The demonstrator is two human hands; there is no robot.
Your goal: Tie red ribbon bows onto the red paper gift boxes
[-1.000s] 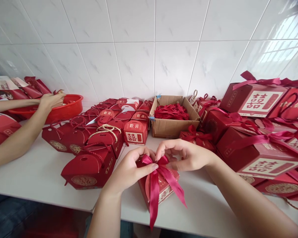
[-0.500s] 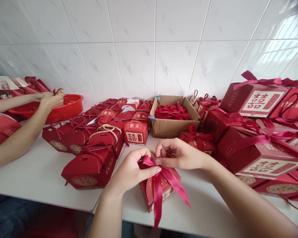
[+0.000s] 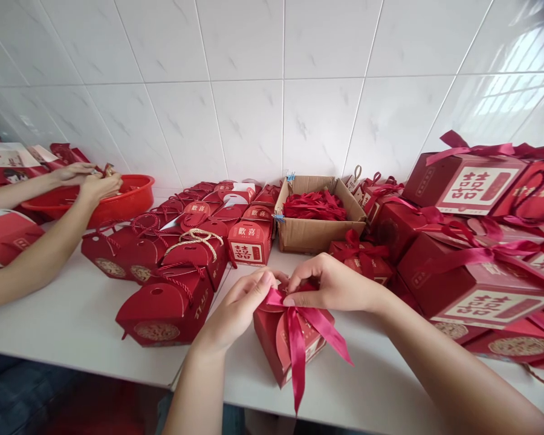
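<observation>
A small red gift box (image 3: 272, 344) stands near the table's front edge, with a glossy crimson ribbon (image 3: 298, 356) at its top. Two ribbon tails hang over the box's front, one reaching past the table edge. My left hand (image 3: 247, 302) is closed at the left side of the ribbon, pinching its loop between thumb and fingers. My right hand (image 3: 321, 287) pinches the ribbon at the knot, thumb and index finger together. The knot itself is partly hidden behind my fingers.
Behind my hands stands a cardboard box (image 3: 317, 234) full of red ribbons. Red gift boxes (image 3: 163, 314) crowd the left, and beribboned boxes (image 3: 476, 290) are stacked at right. A co-worker's hands (image 3: 97, 181) hold something small over a red basin (image 3: 136, 196).
My left thumb has lifted from the knot to the upper left, drawing the loop that way. The ribbon tails have swung slightly right. The co-worker's hands have shifted a little.
</observation>
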